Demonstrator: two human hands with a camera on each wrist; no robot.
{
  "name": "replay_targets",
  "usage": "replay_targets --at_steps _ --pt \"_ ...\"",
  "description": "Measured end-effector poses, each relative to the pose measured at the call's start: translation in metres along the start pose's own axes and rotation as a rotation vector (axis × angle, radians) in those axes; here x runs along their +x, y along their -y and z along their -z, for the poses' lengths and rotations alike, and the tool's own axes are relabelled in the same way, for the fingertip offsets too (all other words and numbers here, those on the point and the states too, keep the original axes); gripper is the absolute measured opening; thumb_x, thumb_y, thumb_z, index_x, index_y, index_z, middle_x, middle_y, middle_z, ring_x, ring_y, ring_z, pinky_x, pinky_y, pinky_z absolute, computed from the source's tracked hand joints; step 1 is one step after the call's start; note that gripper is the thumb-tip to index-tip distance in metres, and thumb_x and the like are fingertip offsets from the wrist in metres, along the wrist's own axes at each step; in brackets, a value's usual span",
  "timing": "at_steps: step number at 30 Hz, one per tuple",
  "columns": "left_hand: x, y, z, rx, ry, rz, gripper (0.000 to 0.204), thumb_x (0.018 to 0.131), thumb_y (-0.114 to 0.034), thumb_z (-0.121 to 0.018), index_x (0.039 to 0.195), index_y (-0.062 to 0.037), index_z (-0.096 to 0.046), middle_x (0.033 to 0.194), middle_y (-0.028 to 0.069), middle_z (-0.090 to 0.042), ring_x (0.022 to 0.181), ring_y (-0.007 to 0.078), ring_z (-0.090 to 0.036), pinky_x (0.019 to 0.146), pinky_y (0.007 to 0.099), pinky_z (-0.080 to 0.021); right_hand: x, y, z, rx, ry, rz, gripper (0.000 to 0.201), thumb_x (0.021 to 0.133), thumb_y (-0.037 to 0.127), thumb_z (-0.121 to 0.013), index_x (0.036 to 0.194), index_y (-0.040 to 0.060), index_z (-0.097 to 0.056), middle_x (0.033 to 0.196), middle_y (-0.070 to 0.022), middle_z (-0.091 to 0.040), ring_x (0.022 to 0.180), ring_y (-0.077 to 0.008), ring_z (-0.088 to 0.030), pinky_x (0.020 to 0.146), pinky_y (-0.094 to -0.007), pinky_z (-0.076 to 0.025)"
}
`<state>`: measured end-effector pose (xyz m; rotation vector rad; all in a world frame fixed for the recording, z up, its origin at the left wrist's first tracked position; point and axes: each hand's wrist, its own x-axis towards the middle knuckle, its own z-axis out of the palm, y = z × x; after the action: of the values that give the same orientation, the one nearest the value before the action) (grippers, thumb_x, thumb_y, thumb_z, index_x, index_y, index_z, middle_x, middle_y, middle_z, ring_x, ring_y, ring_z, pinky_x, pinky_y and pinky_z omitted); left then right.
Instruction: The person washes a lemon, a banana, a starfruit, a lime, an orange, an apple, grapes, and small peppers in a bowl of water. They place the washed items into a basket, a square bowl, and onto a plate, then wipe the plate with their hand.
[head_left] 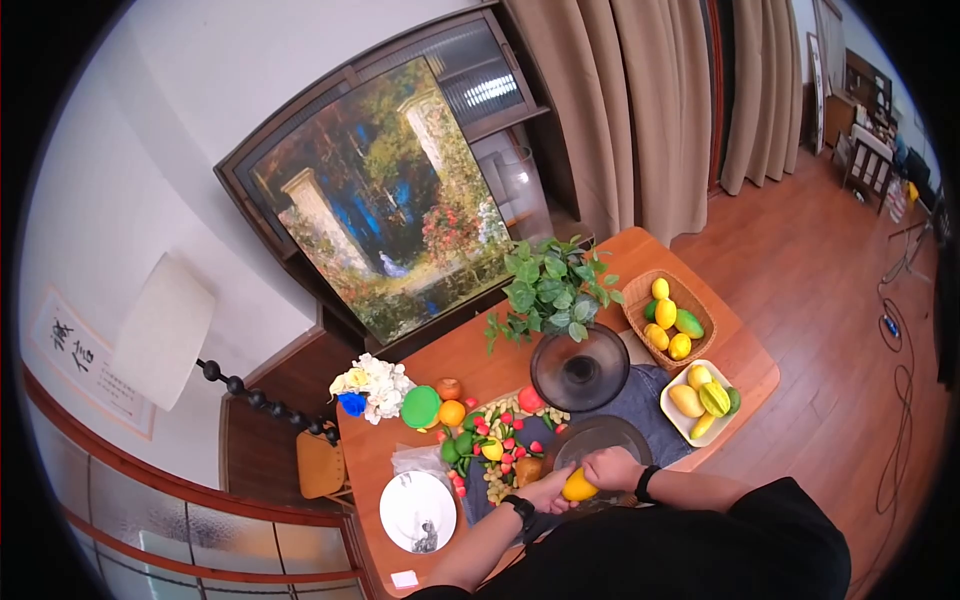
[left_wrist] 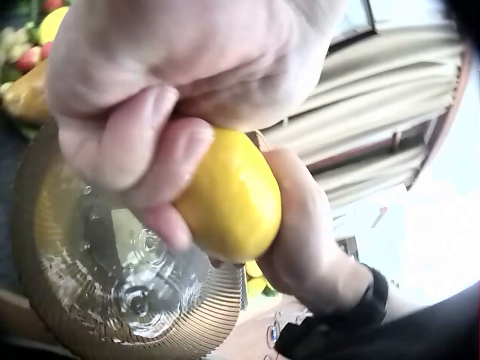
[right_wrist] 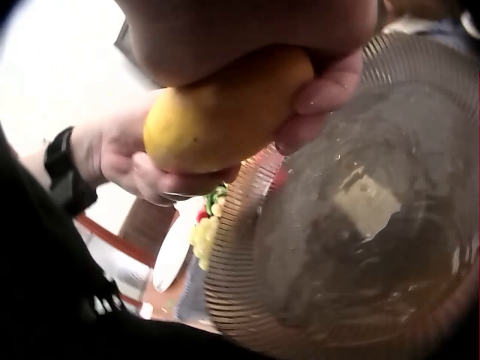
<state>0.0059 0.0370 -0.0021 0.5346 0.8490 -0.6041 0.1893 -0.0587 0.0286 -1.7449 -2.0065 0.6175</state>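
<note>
Both hands hold one yellow mango [head_left: 578,486] close in front of the body. The left hand [head_left: 543,492] curls its fingers against one side of it. From the other side the right hand [head_left: 612,469] grips the same fruit, its fingertips [right_wrist: 315,105] wrapped round one end. In the right wrist view the mango [right_wrist: 225,112] lies between the two hands, mostly uncovered along its middle. Beside and below the hands is a clear ribbed bowl [left_wrist: 217,315] with water in it; the mango overlaps its rim in the left wrist view.
A wicker basket [head_left: 640,290] and a pale tray [head_left: 712,436] of yellow and green fruit stand at the right. Mixed fruit and vegetables [head_left: 500,440] lie left of the bowl. A dark glass dish [head_left: 550,375], potted plant [head_left: 555,285], white plate [head_left: 400,515] and flowers [head_left: 385,385] are around.
</note>
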Motion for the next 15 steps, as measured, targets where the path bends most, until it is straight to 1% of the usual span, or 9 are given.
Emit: replay_targets --at_steps 3,5,7,9,10,12,13,14,15 --pt "-0.006 0.002 0.001 -0.137 0.15 0.021 0.078 0.09 -0.079 -0.02 0.098 -0.0092 -0.055 0.064 0.0074 -0.056 0.033 0.0082 -0.028 0.033 0.0206 -0.02 0.003 0.007 0.005 0.037 -0.19 0.174 0.027 0.089 0.026 -0.047 0.088 0.0076 -0.067 0.075 -0.0166 -0.068 0.07 -0.0351 -0.067 0.065 -0.0461 -0.054" --pt "-0.009 0.002 -0.009 -0.1 0.061 -0.019 0.077 0.09 -0.077 -0.021 0.099 -0.0087 -0.055 0.063 0.0071 -0.055 0.033 0.0082 -0.028 0.034 0.0203 -0.021 0.004 0.007 0.001 0.075 -0.296 0.263 0.027 0.089 0.026 -0.048 0.088 0.0083 -0.067 0.074 -0.0167 -0.067 0.07 -0.0352 -0.067 0.065 -0.0461 -0.054" --pt "-0.007 0.003 -0.004 -0.063 -0.03 -0.066 0.076 0.091 -0.076 -0.021 0.1 -0.0082 -0.056 0.062 0.0068 -0.054 0.033 0.0083 -0.028 0.034 0.02 -0.021 0.006 0.006 -0.004 -0.01 -0.15 0.121 0.025 0.087 0.022 -0.047 0.087 0.007 -0.067 0.079 -0.0148 -0.068 0.071 -0.0341 -0.067 0.07 -0.0446 -0.054" --pt "-0.001 0.005 0.008 0.124 -0.176 -0.205 0.067 0.096 -0.064 -0.027 0.097 -0.0029 -0.056 0.061 0.0109 -0.056 0.035 0.0148 -0.042 0.033 0.0272 -0.032 0.008 0.008 0.0 -0.007 -0.053 0.046 0.026 0.088 0.023 -0.047 0.089 0.006 -0.067 0.079 -0.0153 -0.067 0.072 -0.0343 -0.067 0.071 -0.0445 -0.054" --pt "0.003 0.007 0.009 0.125 -0.176 -0.205 0.067 0.096 -0.064 -0.027 0.097 -0.0029 -0.056 0.061 0.0109 -0.056 0.035 0.0148 -0.042 0.033 0.0272 -0.032 0.008 0.009 0.003 -0.003 0.044 -0.032 0.028 0.089 0.025 -0.047 0.091 0.005 -0.067 0.079 -0.0159 -0.067 0.072 -0.0346 -0.067 0.071 -0.0443 -0.054" --pt "0.01 0.012 0.006 0.676 -0.62 -0.656 0.053 0.099 -0.047 -0.036 0.091 0.0021 -0.055 0.064 0.0184 -0.06 0.048 0.0288 -0.06 0.042 0.0394 -0.046 0.013 0.002 -0.003 0.109 0.087 -0.119 0.034 0.091 0.029 -0.046 0.082 0.0027 -0.065 0.077 -0.0189 -0.067 0.069 -0.0348 -0.067 0.069 -0.0446 -0.054" --pt "0.01 0.016 0.005 0.674 -0.62 -0.651 0.053 0.099 -0.047 -0.036 0.091 0.0021 -0.055 0.064 0.0184 -0.06 0.048 0.0288 -0.06 0.042 0.0394 -0.046 0.015 -0.001 -0.009 0.223 0.131 -0.206 0.043 0.092 0.034 -0.044 0.073 0.0004 -0.063 0.076 -0.0218 -0.067 0.065 -0.0349 -0.067 0.066 -0.045 -0.055" --pt "0.009 0.017 0.004 0.944 -0.823 -0.826 0.047 0.098 -0.041 -0.039 0.089 0.0029 -0.055 0.068 0.0212 -0.062 0.057 0.0345 -0.063 0.05 0.0435 -0.05 0.019 -0.006 -0.012 0.222 0.132 -0.204 0.043 0.092 0.034 -0.044 0.073 0.0004 -0.063 0.076 -0.0218 -0.067 0.065 -0.0349 -0.067 0.066 -0.045 -0.055" --pt "0.007 0.015 0.0 1.215 -1.028 -1.0 0.042 0.098 -0.035 -0.042 0.087 0.0036 -0.055 0.071 0.024 -0.064 0.067 0.0402 -0.066 0.058 0.0476 -0.053 0.024 -0.011 -0.011 0.392 0.244 -0.371 0.045 0.094 0.037 -0.042 0.076 0.0011 -0.064 0.073 -0.0198 -0.066 0.059 -0.0319 -0.066 0.059 -0.0425 -0.054"
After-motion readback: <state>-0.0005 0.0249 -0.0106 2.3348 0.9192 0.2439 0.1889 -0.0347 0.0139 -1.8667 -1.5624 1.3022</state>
